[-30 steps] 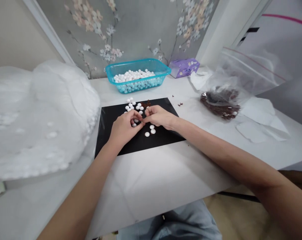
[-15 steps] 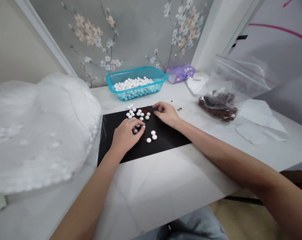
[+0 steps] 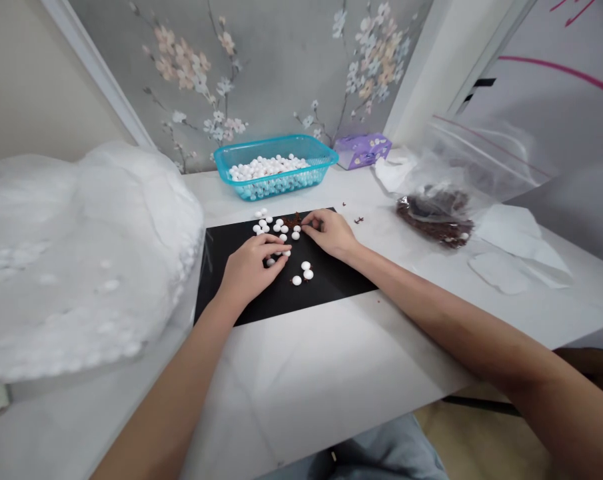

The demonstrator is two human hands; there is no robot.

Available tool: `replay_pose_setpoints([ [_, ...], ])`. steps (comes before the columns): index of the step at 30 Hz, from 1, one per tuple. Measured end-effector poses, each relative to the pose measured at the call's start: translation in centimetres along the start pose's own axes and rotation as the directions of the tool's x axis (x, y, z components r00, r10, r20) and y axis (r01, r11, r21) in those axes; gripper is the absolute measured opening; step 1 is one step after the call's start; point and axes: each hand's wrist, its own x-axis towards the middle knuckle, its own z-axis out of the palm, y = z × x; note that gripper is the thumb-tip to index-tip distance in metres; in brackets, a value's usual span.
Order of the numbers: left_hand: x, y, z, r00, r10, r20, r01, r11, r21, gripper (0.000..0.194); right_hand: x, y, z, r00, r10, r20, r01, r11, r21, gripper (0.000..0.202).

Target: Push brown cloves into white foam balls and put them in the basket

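Note:
My left hand [image 3: 251,267] is over the black mat [image 3: 261,310], thumb and fingers closed on a small white ball [image 3: 287,253]. At the small brown pieces [image 3: 292,221] near the mat's back edge, my right hand [image 3: 330,233] has its thumb and index finger pinched together; whatever is between the tips is too small to make out. Several loose white balls [image 3: 280,223] lie around the brown pieces. Closer to the front edge rest three white balls [image 3: 308,274] with brown bits attached.
Behind the mat stands a blue basket [image 3: 276,188] of white balls. A purple packet [image 3: 364,152] is beside it. On the right lies a clear bag [image 3: 434,217] of brown pieces near white sheets [image 3: 498,270]. A large white bag [image 3: 86,267] fills the left.
The fingers of my right hand have closed together and reached slightly left to the brown pieces. My left hand stays nearly in place with the ball.

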Motion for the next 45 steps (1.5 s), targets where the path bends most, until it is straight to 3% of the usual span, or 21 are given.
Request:
replay_pose_setpoints([
  [7, 0.0, 0.2, -0.3, 1.0, -0.015, 0.025, 0.015, 1.0, -0.005, 0.041, -0.2, -0.2, -0.1, 0.993, 0.109, -0.044, -0.1, 0.98, 0.172, 0.018],
  [13, 0.1, 0.1, -0.3, 0.999, -0.041, 0.027, 0.042, 0.999, -0.023, 0.034, 0.0, 0.0, -0.1, 0.979, 0.199, -0.055, -0.166, 0.917, 0.363, 0.017],
  [21, 0.2, 0.0, -0.2, 0.999, -0.05, 0.022, 0.05, 0.998, -0.04, 0.023, 0.0, -0.3, -0.2, 0.976, 0.197, -0.091, -0.147, 0.91, 0.388, 0.015],
  [25, 0.3, 0.3, -0.2, 0.994, -0.108, 0.011, 0.108, 0.994, 0.008, 0.028, -0.1, -0.6, -0.3, 0.979, 0.165, -0.117, -0.104, 0.907, 0.409, 0.015],
  [31, 0.3, 0.3, -0.2, 0.986, -0.165, -0.025, 0.167, 0.979, 0.12, 0.018, -0.9, -1.4, 0.0, 0.985, 0.105, -0.134, -0.039, 0.905, 0.423, 0.016],
  [35, 0.3, 0.0, -0.1, 0.991, -0.133, 0.028, 0.131, 0.99, 0.06, 0.016, -1.7, -2.6, 0.6, 0.998, 0.066, 0.02, -0.066, 0.839, 0.54, 0.018],
  [39, 0.4, -0.1, 0.0, 0.992, -0.11, 0.061, 0.11, 0.994, 0.006, 0.015, -2.0, -3.3, 0.8, 0.973, 0.053, 0.225, -0.176, 0.8, 0.574, 0.018],
  [45, 0.4, -0.2, 0.0, 0.991, -0.121, 0.062, 0.121, 0.993, 0.002, 0.018, -1.8, -3.5, 0.6, 0.949, 0.104, 0.297, -0.255, 0.808, 0.531, 0.015],
])
